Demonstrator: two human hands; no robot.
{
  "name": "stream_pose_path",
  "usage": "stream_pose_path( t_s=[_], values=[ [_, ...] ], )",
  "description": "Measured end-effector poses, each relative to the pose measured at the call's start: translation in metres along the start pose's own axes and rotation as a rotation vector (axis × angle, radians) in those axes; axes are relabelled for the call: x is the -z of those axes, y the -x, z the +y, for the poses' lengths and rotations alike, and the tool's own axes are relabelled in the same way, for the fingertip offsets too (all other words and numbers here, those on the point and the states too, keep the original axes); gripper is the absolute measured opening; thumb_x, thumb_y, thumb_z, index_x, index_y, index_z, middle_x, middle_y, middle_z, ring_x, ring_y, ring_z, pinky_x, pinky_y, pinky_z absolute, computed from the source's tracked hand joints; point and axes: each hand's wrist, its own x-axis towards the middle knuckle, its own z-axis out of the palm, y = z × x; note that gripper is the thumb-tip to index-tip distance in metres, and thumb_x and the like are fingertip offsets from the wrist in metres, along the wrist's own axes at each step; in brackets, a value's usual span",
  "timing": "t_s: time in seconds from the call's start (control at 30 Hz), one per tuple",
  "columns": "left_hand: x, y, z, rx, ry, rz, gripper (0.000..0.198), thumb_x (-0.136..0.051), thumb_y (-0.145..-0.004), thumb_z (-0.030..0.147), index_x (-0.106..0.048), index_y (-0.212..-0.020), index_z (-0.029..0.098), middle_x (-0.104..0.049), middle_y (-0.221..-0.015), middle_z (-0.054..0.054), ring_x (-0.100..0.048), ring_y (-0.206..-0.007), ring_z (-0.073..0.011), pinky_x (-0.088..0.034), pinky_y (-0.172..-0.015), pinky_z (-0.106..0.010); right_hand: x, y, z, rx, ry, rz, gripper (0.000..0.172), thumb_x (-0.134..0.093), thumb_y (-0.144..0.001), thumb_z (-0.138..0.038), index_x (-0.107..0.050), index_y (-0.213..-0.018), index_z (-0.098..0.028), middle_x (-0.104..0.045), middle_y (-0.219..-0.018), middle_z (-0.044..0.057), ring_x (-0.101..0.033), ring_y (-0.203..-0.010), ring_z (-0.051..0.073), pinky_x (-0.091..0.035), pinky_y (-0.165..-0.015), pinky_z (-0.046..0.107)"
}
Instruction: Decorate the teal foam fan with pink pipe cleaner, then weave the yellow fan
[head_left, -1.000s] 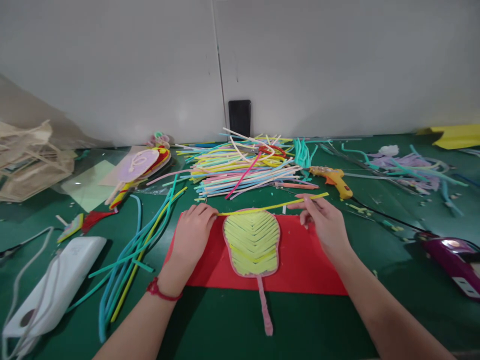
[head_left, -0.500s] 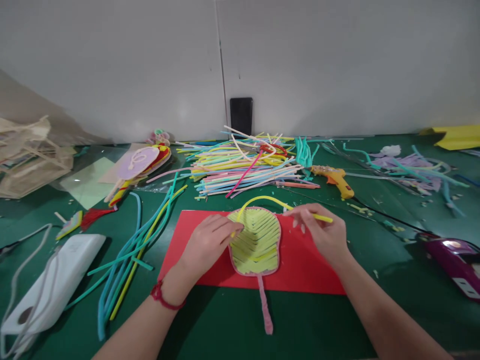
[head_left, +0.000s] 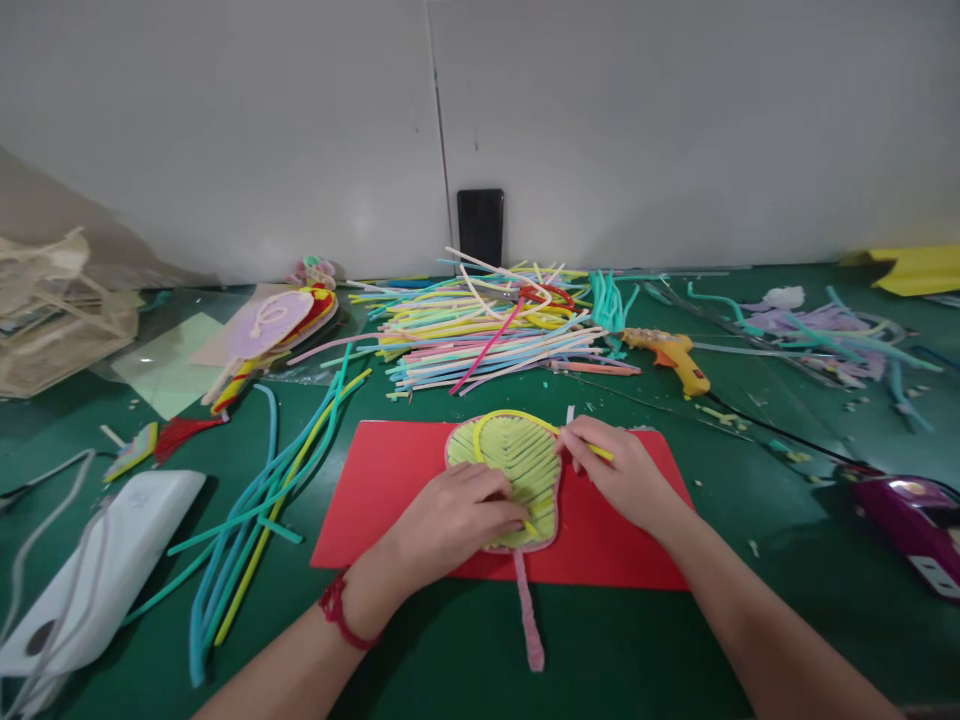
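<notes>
A yellow pipe cleaner [head_left: 478,440] bends in an arc over a fan [head_left: 538,485] with light green ribbed filling, a pink rim and a pink handle. The fan lies flat on a red sheet [head_left: 386,470], its handle pointing towards me. My left hand [head_left: 454,515] is closed, pinching one end of the pipe cleaner low over the fan and covering part of its lower left. Near the fan's upper right edge, my right hand [head_left: 615,470] pinches the other stretch, whose tip sticks out past the fingers.
Behind the sheet lies a pile of coloured pipe cleaners [head_left: 487,350] with red-handled scissors [head_left: 546,296]. An orange glue gun [head_left: 675,360] sits right of it. More blue and green pipe cleaners [head_left: 232,530] and a white power strip [head_left: 105,560] are at left; a purple device [head_left: 900,520] at right.
My left hand has moved right and towards me, carrying its end across the fan. My right hand has shifted left and slightly down. The yellow arc now lies lower, along the fan's top.
</notes>
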Motion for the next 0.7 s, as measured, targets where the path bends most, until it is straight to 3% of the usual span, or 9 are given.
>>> stream_pose_path(
  t_s=[0.13,0.23,0.33,0.7],
  values=[
    [-0.001,0.0,0.0,0.05,0.011,0.085,0.026,-0.042,-0.094,0.027,-0.066,-0.087,0.02,-0.064,-0.089,-0.003,-0.058,-0.082,-0.0141,-0.042,-0.072,-0.027,0.001,0.006,-0.008,0.258,0.01,-0.089,0.024,-0.044,-0.092,-0.027,-0.061,-0.077,-0.02,-0.062,-0.076,0.005,-0.057,-0.074,0.016,-0.046,-0.067,0.028],
    [-0.001,0.0,-0.002,0.064,0.054,0.077,0.023,-0.043,-0.094,0.025,-0.065,-0.088,0.019,-0.065,-0.086,-0.002,-0.059,-0.081,-0.0129,-0.043,-0.073,-0.027,0.0,0.01,-0.013,0.321,0.041,-0.267,0.025,-0.045,-0.092,-0.026,-0.063,-0.077,-0.02,-0.062,-0.074,0.005,-0.056,-0.07,0.015,-0.046,-0.062,0.026],
    [-0.002,0.001,-0.003,0.093,0.079,0.118,0.022,-0.046,-0.093,0.026,-0.065,-0.084,0.018,-0.066,-0.081,-0.001,-0.058,-0.076,-0.0124,-0.044,-0.071,-0.027,-0.002,0.012,-0.014,0.328,0.086,-0.35,0.027,-0.044,-0.092,-0.026,-0.065,-0.077,-0.02,-0.062,-0.073,0.004,-0.057,-0.068,0.015,-0.045,-0.06,0.025],
    [-0.005,0.001,-0.001,0.229,0.112,0.212,0.014,-0.049,-0.091,0.026,-0.061,-0.096,0.02,-0.066,-0.08,-0.001,-0.06,-0.075,-0.0136,-0.049,-0.071,-0.026,-0.017,0.009,-0.016,0.357,-0.096,-0.179,0.015,-0.054,-0.087,-0.031,-0.066,-0.087,-0.022,-0.067,-0.081,0.004,-0.062,-0.076,0.015,-0.05,-0.067,0.024]
  ],
)
